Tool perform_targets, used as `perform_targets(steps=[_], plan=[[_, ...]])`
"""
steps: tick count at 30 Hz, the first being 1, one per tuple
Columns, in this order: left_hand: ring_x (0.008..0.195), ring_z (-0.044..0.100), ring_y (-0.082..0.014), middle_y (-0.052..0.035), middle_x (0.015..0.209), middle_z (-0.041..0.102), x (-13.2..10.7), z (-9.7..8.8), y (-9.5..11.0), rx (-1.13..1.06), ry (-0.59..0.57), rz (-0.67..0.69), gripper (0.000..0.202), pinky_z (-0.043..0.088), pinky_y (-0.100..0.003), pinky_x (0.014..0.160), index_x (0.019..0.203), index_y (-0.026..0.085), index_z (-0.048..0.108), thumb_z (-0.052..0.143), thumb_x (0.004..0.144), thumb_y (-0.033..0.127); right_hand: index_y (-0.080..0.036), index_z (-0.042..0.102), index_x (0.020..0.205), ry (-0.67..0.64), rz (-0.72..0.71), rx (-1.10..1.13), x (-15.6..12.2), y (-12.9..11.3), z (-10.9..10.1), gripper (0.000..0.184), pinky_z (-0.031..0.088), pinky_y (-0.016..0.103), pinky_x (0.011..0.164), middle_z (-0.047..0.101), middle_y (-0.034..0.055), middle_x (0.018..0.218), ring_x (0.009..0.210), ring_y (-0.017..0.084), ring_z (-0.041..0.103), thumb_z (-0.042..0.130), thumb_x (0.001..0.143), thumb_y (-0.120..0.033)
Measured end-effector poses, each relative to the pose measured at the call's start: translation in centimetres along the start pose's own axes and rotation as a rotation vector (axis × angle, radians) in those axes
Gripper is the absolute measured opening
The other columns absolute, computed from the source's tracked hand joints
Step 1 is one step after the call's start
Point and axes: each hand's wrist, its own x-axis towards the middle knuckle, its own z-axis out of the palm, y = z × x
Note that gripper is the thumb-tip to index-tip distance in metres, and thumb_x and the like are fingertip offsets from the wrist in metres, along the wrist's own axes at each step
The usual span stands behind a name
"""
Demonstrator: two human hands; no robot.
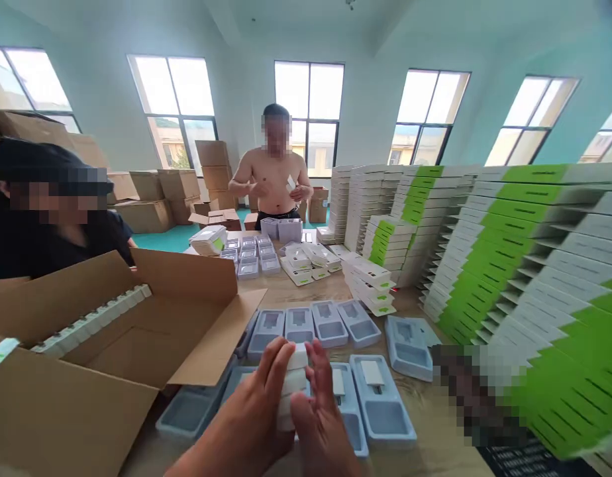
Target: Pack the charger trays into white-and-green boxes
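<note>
My left hand (pixel 259 414) and my right hand (pixel 322 414) are closed together around a short stack of white plug-in adapters (pixel 294 382). The fingers press on it from both sides, above the near row of grey plastic trays. Just to the right, a tray (pixel 389 414) has a white adapter (pixel 372 373) in its upper recess, its lower recess bare. Another tray beside my right hand also bears an adapter (pixel 338 382). Behind my hands stands a further row of trays (pixel 330 324). My hands partly hide the trays beneath them.
An open cardboard carton (pixel 152 331) at left holds a row of white adapters (pixel 97 318). Tall stacks of white-and-green boxes (pixel 505 245) line the right side, near a keyboard (pixel 514 457). A person (pixel 273 172) stands across the table; another (pixel 52 218) is at left.
</note>
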Motion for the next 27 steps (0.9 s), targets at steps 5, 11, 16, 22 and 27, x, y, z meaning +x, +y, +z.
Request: perform_targets(steps=[5,11,16,22,27], plan=[[0.149,0.043,-0.0337,-0.0173,0.166,0.034,0.6,4.8,4.8,-0.325,0.085,-0.097,0.085,0.047,-0.049,0.116,0.164,0.029,0.020,0.054,0.089,0.006,-0.023,0.059,0.136,0.099,0.237,0.294,3.2,0.7,0.5,0.057,0.055,0.039,0.102,0.074,0.0106,0.124,0.114,0.025,0.071,0.036,0.104,-0.064],[0.145,0.044,-0.0365,-0.0089,0.167,0.035,1.2,5.3,6.6,-0.936,0.117,-0.434,0.106,0.051,-0.036,0.104,0.154,0.036,0.046,0.089,0.059,0.012,-0.020,0.060,0.123,0.198,0.275,0.427,4.3,2.5,-2.3,0.060,0.056,0.029,0.060,0.068,0.0021,0.078,0.065,0.019,0.065,0.043,0.098,-0.071],[0.097,0.071,-0.0282,-0.0126,0.115,0.072,1.6,5.3,7.9,-1.819,0.036,-1.003,0.057,0.058,-0.034,0.073,0.125,0.020,0.067,0.066,0.088,0.063,-0.022,0.057,0.124,-0.040,0.189,0.503,3.4,2.2,-3.3,0.047,0.048,0.025,0.055,0.062,-0.0011,0.077,0.061,0.015,0.056,0.043,0.102,-0.061],[0.082,0.075,-0.0202,-0.0080,0.091,0.078,-1.0,6.1,8.1,-2.160,0.134,-1.142,0.049,0.060,-0.028,0.072,0.103,0.017,0.075,0.058,0.097,0.062,-0.026,0.057,0.124,-0.257,-0.327,0.042,1.3,1.5,-5.1,0.024,0.050,0.040,0.099,0.066,0.0086,0.125,0.112,0.023,0.061,0.046,0.104,-0.033],[0.088,0.075,-0.0241,-0.0080,0.107,0.078,-4.0,7.0,8.4,-2.031,0.251,-1.068,0.063,0.060,-0.034,0.075,0.114,0.024,0.075,0.079,0.073,0.071,-0.027,0.064,0.127,-0.297,-0.366,-0.075,0.1,0.5,-5.8,0.027,0.053,0.039,0.095,0.067,0.0093,0.121,0.108,0.024,0.062,0.055,0.102,-0.031]])
